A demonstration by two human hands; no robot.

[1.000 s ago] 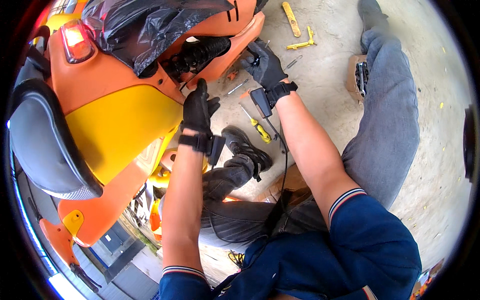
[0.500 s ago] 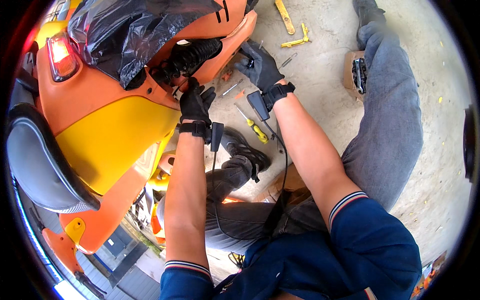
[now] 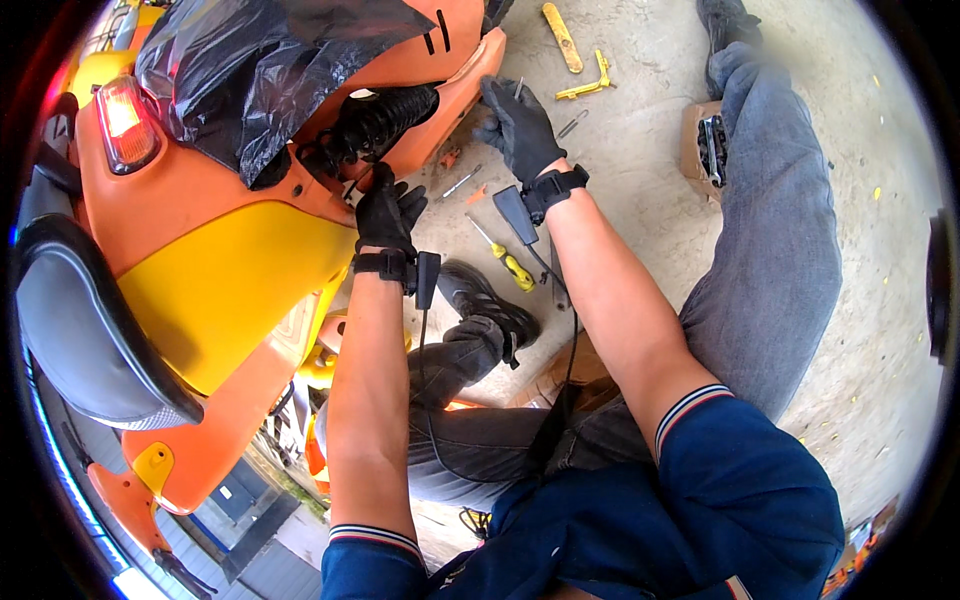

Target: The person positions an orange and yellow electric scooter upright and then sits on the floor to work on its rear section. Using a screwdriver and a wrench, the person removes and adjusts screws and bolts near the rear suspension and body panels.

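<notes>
While the scooter leans in, both gloved hands work at its black shock spring (image 3: pixel 375 125).
Left hand (image 3: pixel 388 215), fingers spread, presses the orange panel (image 3: pixel 225 195) at the spring's six o'clock; right hand (image 3: pixel 520 125), fingers curled narrow, touches the orange edge at three o'clock, yellow-handled screwdriver (image 3: pixel 505 257) below.

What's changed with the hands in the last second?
The gloved left hand has moved up along the orange scooter body to the black coiled shock absorber. The gloved right hand stays by the orange panel edge; whether it grips anything is unclear. The yellow-handled screwdriver lies where it was on the concrete.
</notes>
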